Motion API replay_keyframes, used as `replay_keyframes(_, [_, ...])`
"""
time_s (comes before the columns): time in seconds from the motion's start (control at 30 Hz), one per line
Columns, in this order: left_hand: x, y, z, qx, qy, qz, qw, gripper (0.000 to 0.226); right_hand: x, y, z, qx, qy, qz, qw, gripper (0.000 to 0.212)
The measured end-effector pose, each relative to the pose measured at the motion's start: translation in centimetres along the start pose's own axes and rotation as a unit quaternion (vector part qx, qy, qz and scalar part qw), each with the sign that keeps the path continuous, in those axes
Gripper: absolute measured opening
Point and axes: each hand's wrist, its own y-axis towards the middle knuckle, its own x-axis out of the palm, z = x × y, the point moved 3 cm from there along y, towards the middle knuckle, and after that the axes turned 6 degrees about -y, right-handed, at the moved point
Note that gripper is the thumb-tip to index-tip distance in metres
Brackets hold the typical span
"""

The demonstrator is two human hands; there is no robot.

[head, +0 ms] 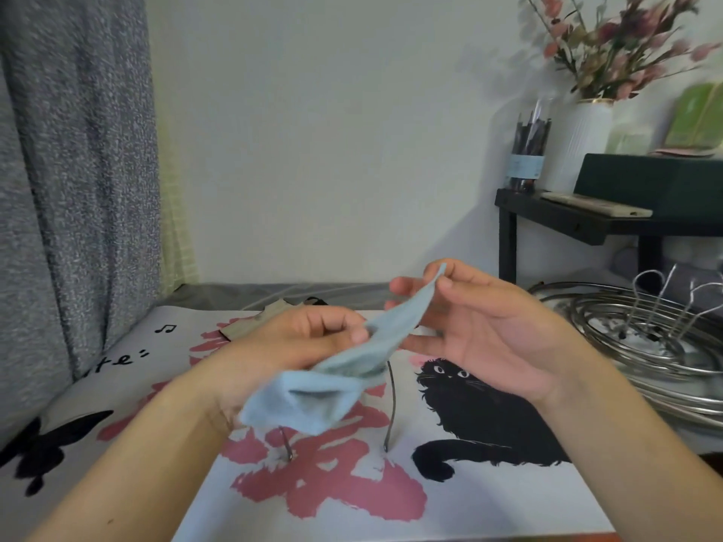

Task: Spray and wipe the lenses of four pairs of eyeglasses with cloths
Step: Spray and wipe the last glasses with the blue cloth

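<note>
Blue cloth point(336, 381) pinched btwn both hands: left hand point(313, 338) mid-cloth, right hand point(477, 330) top corner.

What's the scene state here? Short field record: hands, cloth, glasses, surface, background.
left hand: pinches the middle of the light blue soft cloth
right hand: pinches the cloth's upper corner, fingers spread
cloth: stretched between both hands, lower end folded, blurred
thin dark metal-framed eyeglasses: under the cloth, two temple arms showing; lenses hidden
white printed mat with black cat: under the hands
round wire rack: right of the mat
</note>
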Motion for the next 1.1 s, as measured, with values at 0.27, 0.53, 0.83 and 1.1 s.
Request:
replay_keyframes(0.27, [0.0, -0.7, 1.5, 0.045, 0.016, 0.09, 0.995, 0.013, -0.7, 0.3, 1.3, 0.009, -0.054, 0.044, 0.998, 0.017])
replay_keyframes(0.53, [-0.2, 1.1, 3.5, -0.069, 0.012, -0.027, 0.997, 0.012, 2.1, 1.3, 1.1, 0.125, -0.369, -0.033, 0.92, 0.015])
replay_keyframes(0.83, [2.7, -2.8, -6.8, -0.022, -0.535, 0.049, 0.843, 0.07, -1.3, 0.5, 2.3, 0.117, -0.18, 0.172, 0.961, 0.021])
replay_keyframes(1.1, [-0.2, -1.8, -4.3, 0.028, 0.032, 0.318, 0.947, 0.026, -1.6, -0.3, 2.0, 0.147, -0.231, 0.184, 0.944, 0.019])
